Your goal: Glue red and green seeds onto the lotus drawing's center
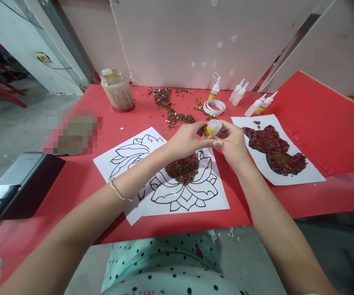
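Both my hands meet around a small glue bottle (214, 127) with a yellow label, its pale bottom end towards me. My left hand (186, 141) grips it from the left, and my right hand (232, 141) holds it from the right. The bottle's nozzle end is hidden. Below my hands lies a white sheet with a black lotus outline (184, 200); its centre is covered with red and green beans (183, 169). A second flower drawing (127, 153) lies under it to the left. Loose beans (177, 114) are scattered beyond my hands.
A jar (118, 92) stands at the back left. Several glue bottles (240, 93) and a tape roll (214, 107) are at the back right. A sheet with a dark red bean picture (275, 149) lies right. A dark box-like object (19, 184) sits on the red table's (109, 121) left.
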The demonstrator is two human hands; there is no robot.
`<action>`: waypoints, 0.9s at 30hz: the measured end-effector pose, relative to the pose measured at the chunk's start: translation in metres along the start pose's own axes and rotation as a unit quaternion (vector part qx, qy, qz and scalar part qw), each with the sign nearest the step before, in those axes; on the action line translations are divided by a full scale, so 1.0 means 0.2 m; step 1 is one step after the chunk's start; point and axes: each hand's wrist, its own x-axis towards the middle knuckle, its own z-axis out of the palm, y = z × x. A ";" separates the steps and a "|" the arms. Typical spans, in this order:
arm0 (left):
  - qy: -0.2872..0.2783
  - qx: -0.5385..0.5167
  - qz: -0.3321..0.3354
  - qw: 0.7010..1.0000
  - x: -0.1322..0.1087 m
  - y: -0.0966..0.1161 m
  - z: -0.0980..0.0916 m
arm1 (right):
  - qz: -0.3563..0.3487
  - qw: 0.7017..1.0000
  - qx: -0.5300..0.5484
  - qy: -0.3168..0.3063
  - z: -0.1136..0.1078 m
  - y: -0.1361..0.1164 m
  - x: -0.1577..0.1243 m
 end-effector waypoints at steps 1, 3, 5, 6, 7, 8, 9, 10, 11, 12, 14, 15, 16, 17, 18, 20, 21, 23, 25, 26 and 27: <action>0.012 0.034 0.005 0.999 0.00 0.02 0.01 | -0.001 1.000 -0.009 0.007 0.01 0.00 0.00; 0.029 0.071 0.011 0.997 -0.02 0.03 0.03 | -0.006 1.000 -0.017 0.024 0.03 -0.01 -0.02; 0.050 0.088 0.007 0.995 -0.03 0.01 0.06 | -0.013 0.999 -0.024 0.047 0.06 0.00 -0.03; 0.064 0.096 0.002 0.993 -0.04 0.00 0.07 | -0.017 0.997 -0.031 0.065 0.08 0.00 -0.04; 0.080 0.103 -0.005 0.991 -0.04 -0.01 0.09 | -0.020 0.995 -0.041 0.085 0.09 0.01 -0.05; 0.097 0.108 -0.010 0.989 -0.05 -0.02 0.10 | -0.021 0.992 -0.056 0.109 0.11 0.02 -0.06; 0.111 0.108 -0.013 0.988 -0.05 -0.03 0.11 | -0.023 0.988 -0.073 0.134 0.12 0.03 -0.07; 0.124 0.103 -0.012 0.987 -0.05 -0.04 0.11 | -0.025 0.985 -0.085 0.151 0.13 0.04 -0.07; 0.134 0.092 -0.008 0.987 -0.05 -0.05 0.12 | -0.028 0.982 -0.091 0.162 0.14 0.05 -0.07; 0.139 0.077 -0.003 0.987 -0.04 -0.05 0.11 | -0.032 0.982 -0.091 0.164 0.14 0.06 -0.07; 0.125 0.024 0.002 0.992 -0.02 -0.06 0.10 | -0.036 0.986 -0.080 0.144 0.13 0.06 -0.05; 0.108 -0.014 0.000 0.994 -0.01 -0.07 0.09 | -0.035 0.988 -0.071 0.131 0.13 0.06 -0.04; 0.089 -0.057 -0.004 0.994 0.00 -0.08 0.08 | -0.032 0.990 -0.060 0.120 0.12 0.06 -0.03; 0.070 -0.103 -0.011 0.992 0.00 -0.09 0.08 | -0.027 0.992 -0.045 0.111 0.12 0.06 -0.03; 0.054 -0.147 -0.016 0.988 0.01 -0.10 0.07 | -0.019 0.994 -0.025 0.101 0.11 0.05 -0.02; 0.022 -0.225 -0.024 0.974 0.02 -0.13 0.06 | 0.008 0.997 0.027 0.067 0.09 0.03 -0.01; 0.005 -0.263 -0.026 0.964 0.02 -0.14 0.06 | 0.028 0.997 0.056 0.036 0.08 0.02 -0.01; -0.026 -0.336 -0.030 0.941 0.02 -0.15 0.06 | 0.079 0.989 0.115 -0.052 0.05 0.00 -0.01; -0.050 -0.389 -0.032 0.919 0.01 -0.16 0.06 | 0.104 0.977 0.147 -0.117 0.02 -0.01 -0.01; -0.059 -0.407 -0.033 0.911 0.01 -0.16 0.06 | 0.107 0.973 0.157 -0.132 0.00 -0.02 -0.01; -0.065 -0.418 -0.033 0.905 0.00 -0.16 0.06 | 0.105 0.971 0.163 -0.141 -0.01 -0.02 0.00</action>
